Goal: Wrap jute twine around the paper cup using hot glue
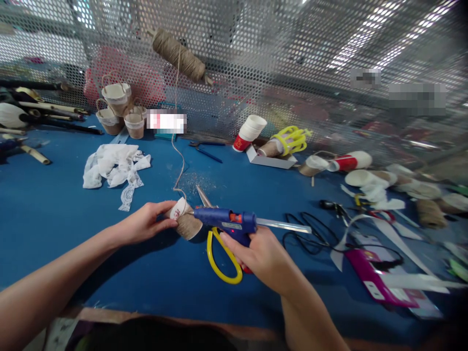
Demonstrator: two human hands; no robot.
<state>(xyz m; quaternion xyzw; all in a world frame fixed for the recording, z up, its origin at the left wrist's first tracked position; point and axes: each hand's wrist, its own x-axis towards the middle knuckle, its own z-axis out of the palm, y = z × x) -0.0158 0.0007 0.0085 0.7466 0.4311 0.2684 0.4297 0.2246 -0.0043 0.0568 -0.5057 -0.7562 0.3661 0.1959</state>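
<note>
Between the thumb and fingers of my left hand (pixel 153 222) is a small paper cup (pixel 189 225), tilted and partly wrapped in brown twine. A strand of twine (pixel 182 163) runs from the cup up to a spool (pixel 179 54) on the mesh wall. My right hand (pixel 261 251) grips a blue hot glue gun (pixel 224 218), its nozzle at the cup's side. A clear glue stick (pixel 283 225) sticks out of the gun's back. Yellow-handled scissors (pixel 224 263) lie beneath the gun, partly covered by it and my right hand.
White lace (pixel 109 165) lies in a heap on the left, before twine-wrapped cups (pixel 117 97). Pliers (pixel 206 150) and stacked paper cups (pixel 252 129) sit at the back. A black cable (pixel 310 234), ribbons and a purple box (pixel 380 282) crowd the right.
</note>
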